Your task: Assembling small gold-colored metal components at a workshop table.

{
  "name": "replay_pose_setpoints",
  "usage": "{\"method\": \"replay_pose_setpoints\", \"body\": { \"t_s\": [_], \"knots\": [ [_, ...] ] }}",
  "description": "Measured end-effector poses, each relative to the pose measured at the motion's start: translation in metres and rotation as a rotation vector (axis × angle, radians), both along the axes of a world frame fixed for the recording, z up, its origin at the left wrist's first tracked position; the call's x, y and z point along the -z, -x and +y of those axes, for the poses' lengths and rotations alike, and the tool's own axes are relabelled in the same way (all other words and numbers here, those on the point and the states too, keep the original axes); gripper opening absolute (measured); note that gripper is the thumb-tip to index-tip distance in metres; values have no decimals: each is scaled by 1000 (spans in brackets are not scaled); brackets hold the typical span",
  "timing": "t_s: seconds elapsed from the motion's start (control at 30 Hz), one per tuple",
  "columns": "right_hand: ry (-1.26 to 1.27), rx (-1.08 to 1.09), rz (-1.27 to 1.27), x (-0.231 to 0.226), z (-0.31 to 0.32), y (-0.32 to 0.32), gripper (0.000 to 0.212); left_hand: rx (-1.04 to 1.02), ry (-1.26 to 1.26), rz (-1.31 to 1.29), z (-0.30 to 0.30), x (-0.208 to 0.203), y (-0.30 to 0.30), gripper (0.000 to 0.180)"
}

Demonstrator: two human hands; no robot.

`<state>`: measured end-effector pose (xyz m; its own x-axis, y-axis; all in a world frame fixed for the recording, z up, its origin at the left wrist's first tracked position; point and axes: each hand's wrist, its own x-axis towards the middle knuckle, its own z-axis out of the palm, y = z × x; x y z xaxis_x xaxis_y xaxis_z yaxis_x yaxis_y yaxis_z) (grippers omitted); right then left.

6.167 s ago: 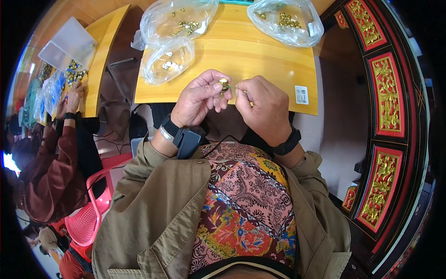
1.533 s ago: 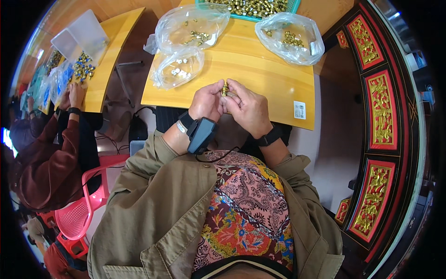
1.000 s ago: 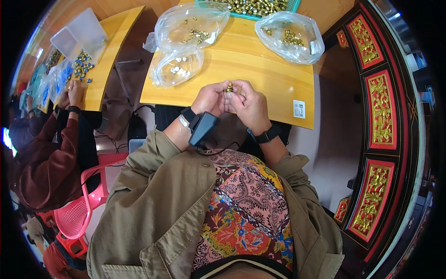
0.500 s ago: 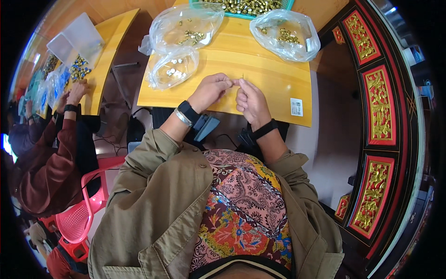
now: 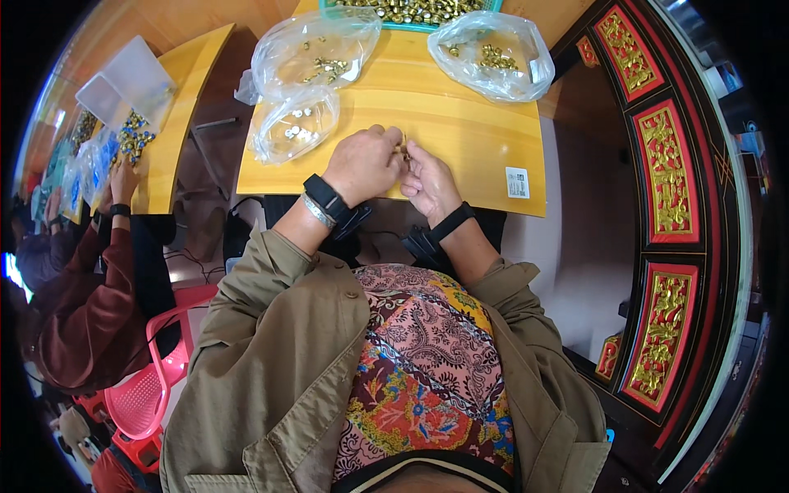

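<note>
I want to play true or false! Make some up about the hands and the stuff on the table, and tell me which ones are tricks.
1. A small brass-coloured part is between the left hand and the right hand. True.
2. The small clear plastic bag on the yellow table holds white pieces. True.
3. A red basket is at the far end of the table. False: the basket there is green.
4. The white label is at the table's near left corner. False: the label is near the right corner.
5. Both wrists wear black bands. True.
</note>
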<state>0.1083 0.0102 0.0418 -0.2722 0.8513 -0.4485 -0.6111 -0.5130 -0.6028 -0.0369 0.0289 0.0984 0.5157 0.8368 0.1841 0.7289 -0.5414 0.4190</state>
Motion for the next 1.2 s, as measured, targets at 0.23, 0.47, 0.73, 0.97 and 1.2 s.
{"method": "replay_pose_setpoints", "body": {
  "t_s": [0.23,0.47,0.73,0.97,1.2],
  "knots": [
    [-75,32,-101,-7,6,-14,17,-246,745,-800,15,14,27,16],
    [-275,-113,-435,-56,21,-15,14,-265,1066,-1013,10,36,53,22],
    [-797,-6,-1099,-87,157,42,26,-194,1174,-1088,-17,22,55,24],
    [-690,116,-917,-93,204,118,22,-181,1264,-1145,-14,18,85,25],
    [-824,-366,-847,-90,127,83,21,-296,1114,-1492,8,15,94,28]
  ]
}}
